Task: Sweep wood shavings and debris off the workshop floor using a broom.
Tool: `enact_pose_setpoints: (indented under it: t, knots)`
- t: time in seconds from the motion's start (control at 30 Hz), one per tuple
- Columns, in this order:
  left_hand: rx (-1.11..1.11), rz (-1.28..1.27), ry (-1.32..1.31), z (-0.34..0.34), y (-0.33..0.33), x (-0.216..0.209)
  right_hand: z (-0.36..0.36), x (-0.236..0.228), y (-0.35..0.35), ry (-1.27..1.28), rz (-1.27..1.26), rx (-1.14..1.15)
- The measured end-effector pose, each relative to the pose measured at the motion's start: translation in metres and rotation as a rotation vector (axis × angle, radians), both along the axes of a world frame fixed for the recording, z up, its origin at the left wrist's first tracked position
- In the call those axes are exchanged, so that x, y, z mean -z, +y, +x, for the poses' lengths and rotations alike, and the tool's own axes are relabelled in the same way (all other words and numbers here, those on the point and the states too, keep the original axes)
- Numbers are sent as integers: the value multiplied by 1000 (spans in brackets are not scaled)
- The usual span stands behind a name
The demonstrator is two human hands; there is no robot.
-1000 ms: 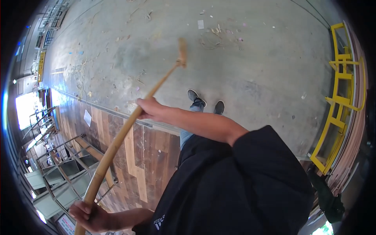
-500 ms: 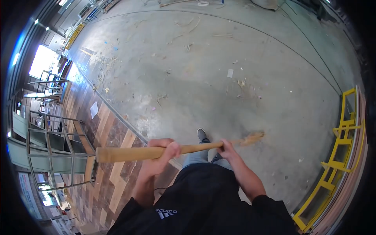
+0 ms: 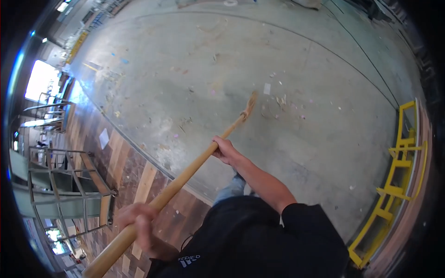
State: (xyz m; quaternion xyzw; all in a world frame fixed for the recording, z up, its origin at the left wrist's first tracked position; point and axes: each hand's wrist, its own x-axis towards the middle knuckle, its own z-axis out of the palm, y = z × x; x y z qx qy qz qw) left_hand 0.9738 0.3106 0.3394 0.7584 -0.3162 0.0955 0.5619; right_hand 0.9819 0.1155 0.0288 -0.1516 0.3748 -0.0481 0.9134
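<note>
A broom with a long, pale wooden handle runs slantwise from the lower left up to its straw head, which is over the concrete floor in the middle. Lower down, my left hand is wrapped round the thick upper end of the handle, slightly smeared by motion. My right hand grips the handle farther along, nearer the straw. Just right of the broom head are a small pale sheet and a loose scatter of scraps on the floor.
Wood-patterned flooring borders the concrete on the left, with a white sheet on it. A metal-framed cart stands at the left. Yellow metal frames line the right side. More debris dots the concrete.
The broom has swung from nearly level to a slant, its head going forward and left. My right hand moved up and left with it; my left hand came down toward me and left.
</note>
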Motion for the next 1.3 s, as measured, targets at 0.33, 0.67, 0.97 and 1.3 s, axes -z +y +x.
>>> enact_pose_setpoints:
  t: [0.33, 0.67, 0.97, 1.3]
  knots:
    - [691, 276, 721, 102, -121, 73, -159, 59, -70, 343, 0, 430]
    - [944, 410, 716, 55, -261, 118, -210, 191, -169, 183, -631, 211]
    - [675, 390, 227, 71, -345, 60, 48, 120, -332, 46, 3, 196]
    - [388, 62, -186, 57, -365, -52, 37, -25, -326, -189, 31, 207]
